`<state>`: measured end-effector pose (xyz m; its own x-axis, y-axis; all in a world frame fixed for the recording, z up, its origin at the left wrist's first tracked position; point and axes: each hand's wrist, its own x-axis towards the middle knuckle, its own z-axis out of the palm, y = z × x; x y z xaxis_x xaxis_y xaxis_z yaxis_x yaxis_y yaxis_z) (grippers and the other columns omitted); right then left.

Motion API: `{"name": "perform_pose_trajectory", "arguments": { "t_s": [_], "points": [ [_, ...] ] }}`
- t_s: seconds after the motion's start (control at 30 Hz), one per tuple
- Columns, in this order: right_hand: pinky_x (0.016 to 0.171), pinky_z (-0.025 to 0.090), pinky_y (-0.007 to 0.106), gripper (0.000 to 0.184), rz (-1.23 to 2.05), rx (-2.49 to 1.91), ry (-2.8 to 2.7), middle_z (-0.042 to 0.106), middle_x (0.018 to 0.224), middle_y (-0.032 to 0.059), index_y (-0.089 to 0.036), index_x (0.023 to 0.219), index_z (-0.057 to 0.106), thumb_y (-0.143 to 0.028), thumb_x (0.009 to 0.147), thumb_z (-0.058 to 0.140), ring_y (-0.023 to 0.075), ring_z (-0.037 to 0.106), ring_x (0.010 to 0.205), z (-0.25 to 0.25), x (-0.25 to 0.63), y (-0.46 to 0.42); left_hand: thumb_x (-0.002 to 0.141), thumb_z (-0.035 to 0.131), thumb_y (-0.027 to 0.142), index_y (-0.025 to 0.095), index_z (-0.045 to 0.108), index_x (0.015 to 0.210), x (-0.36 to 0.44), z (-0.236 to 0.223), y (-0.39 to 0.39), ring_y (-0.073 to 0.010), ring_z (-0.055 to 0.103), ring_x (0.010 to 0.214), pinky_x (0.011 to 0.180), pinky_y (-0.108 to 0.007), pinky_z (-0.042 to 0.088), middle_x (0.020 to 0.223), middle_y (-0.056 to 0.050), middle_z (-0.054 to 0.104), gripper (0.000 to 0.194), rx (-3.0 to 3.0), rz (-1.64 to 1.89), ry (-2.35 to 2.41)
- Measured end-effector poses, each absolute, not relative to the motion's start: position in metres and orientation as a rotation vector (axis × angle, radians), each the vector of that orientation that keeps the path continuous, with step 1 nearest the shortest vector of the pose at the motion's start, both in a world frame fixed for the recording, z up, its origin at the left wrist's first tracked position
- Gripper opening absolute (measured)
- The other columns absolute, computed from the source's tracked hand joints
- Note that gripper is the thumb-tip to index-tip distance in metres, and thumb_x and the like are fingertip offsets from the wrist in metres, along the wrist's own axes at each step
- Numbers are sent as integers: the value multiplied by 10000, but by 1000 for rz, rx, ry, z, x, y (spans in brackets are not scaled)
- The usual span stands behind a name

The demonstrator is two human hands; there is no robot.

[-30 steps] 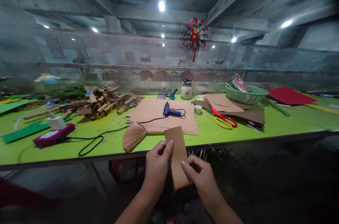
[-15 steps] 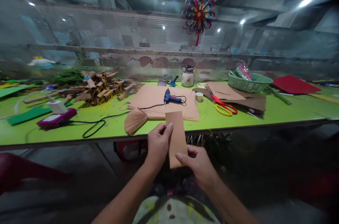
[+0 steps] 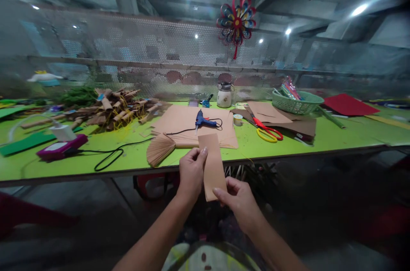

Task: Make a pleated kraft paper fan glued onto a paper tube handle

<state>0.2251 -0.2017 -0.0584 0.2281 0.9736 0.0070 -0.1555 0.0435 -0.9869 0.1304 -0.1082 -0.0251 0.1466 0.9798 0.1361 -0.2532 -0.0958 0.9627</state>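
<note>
A narrow strip of folded brown paper (image 3: 212,166) is held between both hands, in front of the table's edge. My left hand (image 3: 192,170) pinches its left side near the upper part, thumb on top. My right hand (image 3: 238,196) grips the lower right corner, thumb across the front and fingers behind. Just beyond the strip, a blue glue gun (image 3: 203,120) lies on a stack of brown paper sheets (image 3: 169,115). A pleated brown paper fan (image 3: 160,149) rests on the table left of my left hand.
On the green table (image 3: 336,138) are red-and-yellow scissors (image 3: 268,131), a green basket (image 3: 299,102), a lidded jar (image 3: 224,96) and red paper (image 3: 350,104). At left sit a purple power strip (image 3: 62,147), a black cord (image 3: 112,151) and piled brown paper rolls (image 3: 118,111).
The view has shifted slightly, so the table's things appear a little further left and lower. Both hands keep their hold on the paper strip, whose lower edge now shows slightly parted layers.
</note>
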Motion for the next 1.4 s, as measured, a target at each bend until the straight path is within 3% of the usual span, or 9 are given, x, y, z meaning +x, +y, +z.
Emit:
{"name": "perform_pose_trajectory", "arguments": {
  "t_s": [0.13,0.3,0.6,0.83,1.03,1.2,1.4],
  "points": [
    [526,341,202,284,1264,-1032,-920,630,710,35,-95,805,704,-304,623,768,99,464,603,-61,226,-197,739,633,418,155,530,647,132,-30,-106,-83,429,506,475,-185,349,560,43,498,296,1243,1321,886],
    [488,293,208,227,1347,-950,-888,540,576,-8,-91,707,684,-285,626,771,68,390,511,-66,224,-192,738,631,436,156,522,638,131,-30,-103,-79,407,485,447,-178,322,529,53,463,316,1274,1402,937],
    [439,229,205,309,1197,-1126,-947,436,510,-58,-115,684,610,-376,607,756,55,303,463,-59,219,-190,697,668,405,152,538,674,131,-29,-101,-79,416,468,436,-179,341,528,62,462,285,1073,1418,877],
    [511,299,220,284,1133,-1077,-846,517,539,-22,-119,587,584,-345,646,746,78,404,511,-59,241,-183,712,688,370,143,532,643,122,-31,-103,-51,394,464,437,-158,318,538,69,481,283,1019,1523,782],
    [530,292,227,324,968,-1082,-885,483,514,-37,-133,532,557,-364,701,709,83,401,522,-55,248,-185,639,751,284,144,635,803,106,-25,-111,-66,523,570,485,-156,394,713,30,617,245,746,1330,670],
    [515,272,230,325,952,-1085,-932,457,494,-48,-133,539,540,-359,711,699,77,371,500,-54,246,-184,681,734,303,145,653,901,111,-38,-134,-97,562,642,529,-184,415,798,-19,646,283,772,1046,625],
    [495,302,225,318,1009,-1043,-851,451,501,-56,-140,577,540,-377,689,720,75,382,482,-62,245,-181,661,741,381,100,681,790,124,-61,-149,-87,472,524,475,-186,326,602,-11,602,315,1127,892,741]
  ]
}}
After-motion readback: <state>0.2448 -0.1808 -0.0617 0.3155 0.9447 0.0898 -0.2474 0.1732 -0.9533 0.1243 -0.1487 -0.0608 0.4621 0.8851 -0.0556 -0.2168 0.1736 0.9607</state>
